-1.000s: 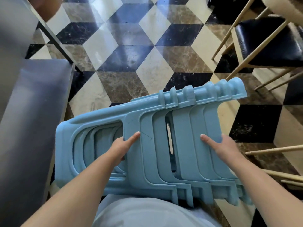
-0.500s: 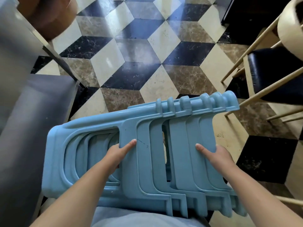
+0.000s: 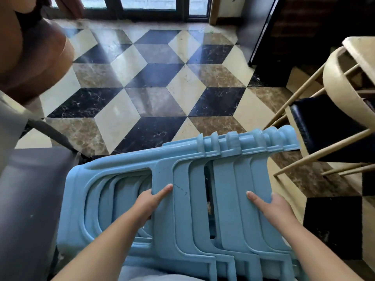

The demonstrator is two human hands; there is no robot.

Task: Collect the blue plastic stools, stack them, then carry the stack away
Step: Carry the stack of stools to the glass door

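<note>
Nested stack of pale blue plastic stools held on its side against the body, long axis running left to right, seats left, feet right. Left hand hooks through the leg opening, fingers curled round a leg, thumb on top. Right hand clamps the outer legs at the foot end, thumb over, fingers hidden beneath. Grey padded bench close on the left; cream-framed chair with a dark seat just beside the stack's far right corner. Ahead, patterned marble tile floor lies open toward dark-framed glass doors; likely carry route is straight forward.
</note>
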